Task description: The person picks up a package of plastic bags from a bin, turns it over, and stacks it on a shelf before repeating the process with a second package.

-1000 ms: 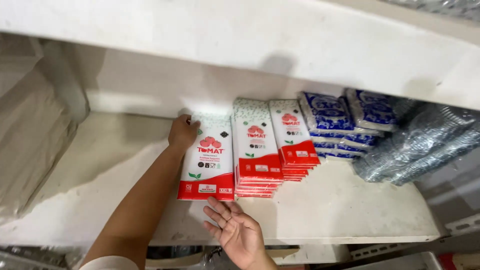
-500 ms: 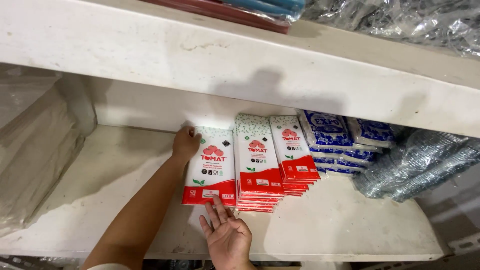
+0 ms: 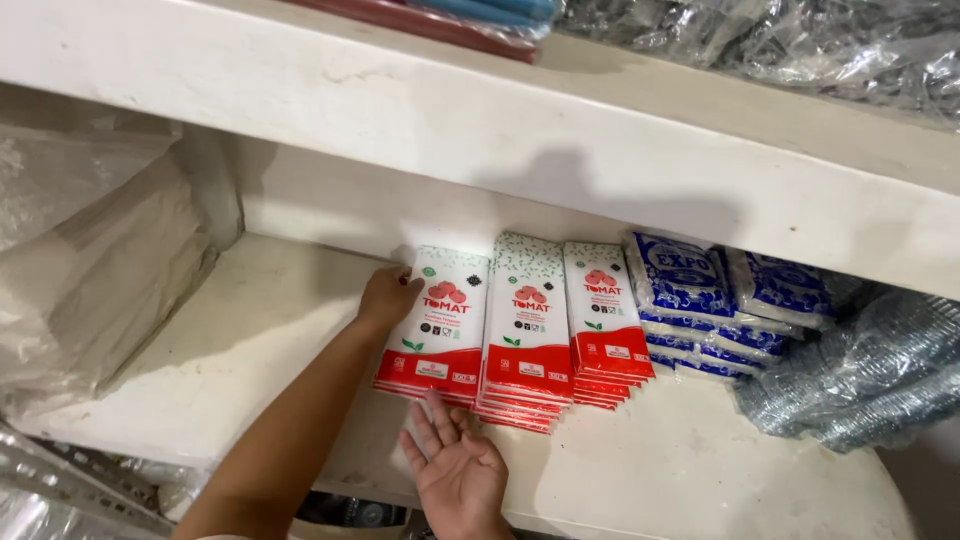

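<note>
The left hand (image 3: 385,297) curls against the far left corner of the leftmost stack of red-and-white packets (image 3: 437,328), fingers closed on its edge. The right hand (image 3: 458,468) lies open, palm up, fingertips touching the near edge of that stack. 3 such stacks sit side by side on the white shelf (image 3: 680,470) — the middle stack (image 3: 528,335) and the right stack (image 3: 604,325) touching. Right of them lie blue-and-white packets (image 3: 690,290) and clear crinkled bags (image 3: 860,370).
</note>
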